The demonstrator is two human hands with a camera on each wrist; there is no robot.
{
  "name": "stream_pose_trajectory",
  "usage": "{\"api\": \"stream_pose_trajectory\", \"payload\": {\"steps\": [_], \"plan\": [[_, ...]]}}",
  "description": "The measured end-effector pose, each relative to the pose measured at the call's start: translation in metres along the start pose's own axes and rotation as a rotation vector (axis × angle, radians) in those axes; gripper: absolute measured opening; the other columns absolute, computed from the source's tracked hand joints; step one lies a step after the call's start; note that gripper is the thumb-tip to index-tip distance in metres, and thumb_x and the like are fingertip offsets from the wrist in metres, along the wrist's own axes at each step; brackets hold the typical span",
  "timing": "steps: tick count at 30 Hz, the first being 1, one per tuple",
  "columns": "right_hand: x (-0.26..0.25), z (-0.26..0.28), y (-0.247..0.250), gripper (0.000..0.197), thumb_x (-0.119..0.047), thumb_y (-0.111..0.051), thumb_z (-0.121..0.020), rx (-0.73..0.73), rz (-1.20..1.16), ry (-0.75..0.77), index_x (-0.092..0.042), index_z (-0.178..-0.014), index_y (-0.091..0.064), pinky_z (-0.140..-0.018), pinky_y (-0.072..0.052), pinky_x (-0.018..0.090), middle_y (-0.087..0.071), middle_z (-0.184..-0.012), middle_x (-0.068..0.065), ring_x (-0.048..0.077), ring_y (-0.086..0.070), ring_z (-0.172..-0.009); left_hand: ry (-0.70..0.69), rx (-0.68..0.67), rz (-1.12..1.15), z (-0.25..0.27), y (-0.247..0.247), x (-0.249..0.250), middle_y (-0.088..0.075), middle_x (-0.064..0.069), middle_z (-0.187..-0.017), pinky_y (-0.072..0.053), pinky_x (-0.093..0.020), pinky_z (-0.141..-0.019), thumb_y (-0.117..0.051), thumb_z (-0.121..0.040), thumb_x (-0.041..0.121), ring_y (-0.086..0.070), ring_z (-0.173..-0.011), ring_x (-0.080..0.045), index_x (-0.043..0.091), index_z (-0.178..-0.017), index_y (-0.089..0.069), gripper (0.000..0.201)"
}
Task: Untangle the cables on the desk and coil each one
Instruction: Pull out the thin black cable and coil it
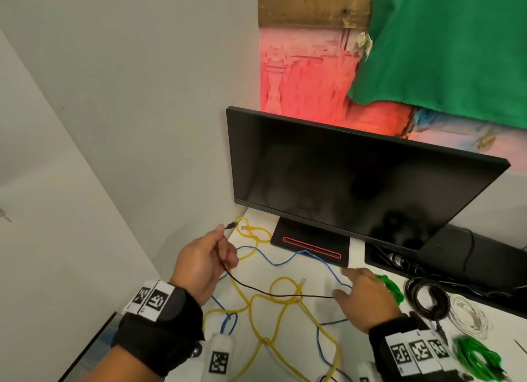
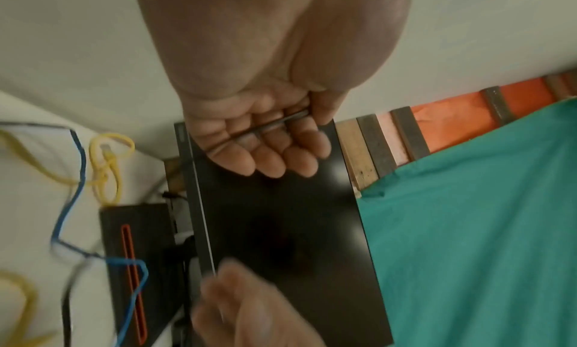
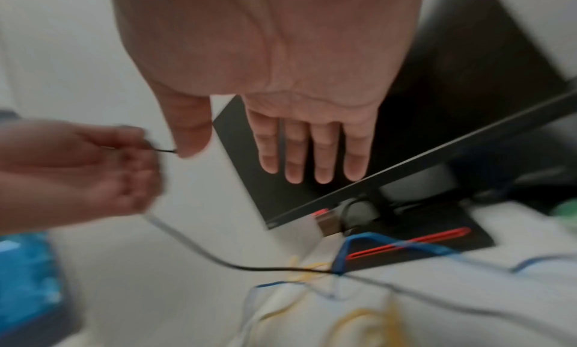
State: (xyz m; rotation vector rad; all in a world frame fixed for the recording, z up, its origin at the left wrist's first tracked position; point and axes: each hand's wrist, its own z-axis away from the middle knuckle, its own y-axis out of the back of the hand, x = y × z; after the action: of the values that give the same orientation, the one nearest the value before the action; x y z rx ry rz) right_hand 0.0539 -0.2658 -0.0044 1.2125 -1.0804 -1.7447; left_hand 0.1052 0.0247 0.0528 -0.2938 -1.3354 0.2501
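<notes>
my left hand (image 1: 204,263) is gripping the black cable (image 1: 273,293) near the tabletop's (image 1: 288,270) nine o'clock edge, plug pointing toward twelve; the cable is running toward three, where my right hand (image 1: 366,299) is hovering open-fingered.

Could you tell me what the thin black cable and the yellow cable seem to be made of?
Thin black cable: smooth plastic or rubber jacket, bending limply from the left hand. Yellow cable: thicker, matt plastic jacket holding springy loops, with a clear plastic plug.
</notes>
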Motion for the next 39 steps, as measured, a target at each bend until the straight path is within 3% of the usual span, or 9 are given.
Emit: {"api": "stream_pose_trajectory", "payload": {"steps": [4,10,15,17,19,23,30,34,39], "plan": [[-0.06,0.025,-0.011,0.067,-0.07,-0.058,-0.075,-0.146,-0.455,0.377,-0.042,-0.136,-0.051,-0.095,-0.033,0.007,-0.047,-0.13,-0.033,-0.009,-0.047,-0.119,0.086,-0.139,-0.038,0.01,-0.032,-0.016,-0.067,-0.018,-0.077,-0.047,-0.032,-0.066,-0.05,-0.086,0.044,-0.062,-0.069,-0.022,0.002,-0.071,-0.069,0.049],[-0.084,0.024,-0.016,0.008,-0.036,-0.064,-0.083,-0.244,-0.769,0.406,-0.035,-0.077,-0.069,-0.072,-0.044,0.02,-0.071,-0.078,-0.014,-0.002,-0.062,-0.072,0.127,-0.124,-0.058,0.007,-0.037,-0.018,-0.073,-0.007,-0.111,-0.051,-0.037,-0.085,-0.044,-0.095,0.047,-0.067,-0.097,-0.021,0.011,-0.107,-0.074,0.049],[-0.074,0.022,-0.003,0.02,-0.032,-0.047,-0.094,-0.328,-0.87,0.35,-0.031,-0.077,-0.057,-0.057,-0.043,0.028,-0.061,-0.067,-0.006,0.014,-0.058,-0.054,-0.1,0.19,-0.582,0.003,-0.022,-0.011,-0.053,0.004,-0.045,-0.043,-0.036,-0.057,-0.063,-0.091,0.037,-0.047,-0.047,-0.015,0.007,-0.048,-0.053,0.053],[-0.069,0.02,0.001,0.02,-0.039,-0.045,-0.094,-0.275,-0.783,0.342,-0.034,-0.08,-0.058,-0.055,-0.038,0.023,-0.057,-0.066,-0.014,0.002,-0.048,-0.053,-0.327,0.32,-0.725,0.002,-0.012,-0.014,-0.035,0.01,-0.042,-0.037,-0.03,-0.055,-0.074,-0.083,0.031,-0.033,-0.044,-0.009,0.014,-0.048,-0.038,0.053],[-0.069,0.02,0.005,0.018,-0.044,-0.045,-0.093,-0.262,-0.702,0.394,-0.04,-0.081,-0.059,-0.057,-0.037,0.018,-0.059,-0.068,-0.021,-0.005,-0.049,-0.055,-0.458,0.149,-0.721,0.008,-0.012,-0.021,-0.057,0.016,-0.06,-0.042,-0.015,-0.064,-0.075,-0.082,0.034,-0.053,-0.06,-0.002,0.02,-0.063,-0.057,0.029],[-0.077,0.023,0.013,0.02,-0.051,-0.046,-0.085,-0.282,-0.723,0.404,-0.038,-0.079,-0.061,-0.061,-0.04,0.023,-0.056,-0.064,-0.021,-0.003,-0.047,-0.056,-0.224,-0.341,-0.603,0.018,-0.027,-0.038,-0.074,0.001,-0.089,-0.047,-0.021,-0.087,-0.057,-0.084,0.045,-0.067,-0.094,-0.012,0.018,-0.082,-0.075,0.032],[-0.051,0.012,0.028,0.01,-0.044,-0.069,-0.077,-0.199,-0.799,0.353,-0.036,-0.081,-0.065,-0.059,-0.048,0.026,-0.059,-0.06,-0.012,0.005,-0.058,-0.055,0.08,-0.176,-0.036,0.016,-0.024,-0.034,-0.045,-0.005,-0.057,-0.047,-0.028,-0.047,-0.061,-0.086,0.032,-0.044,-0.039,-0.016,0.009,-0.069,-0.051,0.031],[-0.012,0.002,0.031,0.019,-0.016,-0.075,-0.085,-0.013,-0.775,0.21,-0.029,-0.077,-0.063,-0.066,-0.056,0.042,-0.059,-0.063,-0.006,0.014,-0.063,-0.056,0.203,-0.15,0.264,0.002,-0.004,-0.007,-0.037,0.0,-0.058,-0.019,-0.018,-0.035,-0.053,-0.087,0.028,-0.025,-0.037,-0.007,0.01,-0.073,-0.054,0.023],[-0.005,0.002,0.019,0.017,-0.027,-0.072,-0.088,0.228,-0.535,0.166,-0.029,-0.073,-0.064,-0.065,-0.049,0.03,-0.063,-0.073,-0.01,0.01,-0.059,-0.067,0.098,-0.158,0.061,0.005,-0.01,-0.005,-0.048,-0.007,-0.063,-0.035,-0.023,-0.041,-0.06,-0.078,0.014,-0.04,-0.046,-0.015,0.003,-0.079,-0.069,0.014]]}}
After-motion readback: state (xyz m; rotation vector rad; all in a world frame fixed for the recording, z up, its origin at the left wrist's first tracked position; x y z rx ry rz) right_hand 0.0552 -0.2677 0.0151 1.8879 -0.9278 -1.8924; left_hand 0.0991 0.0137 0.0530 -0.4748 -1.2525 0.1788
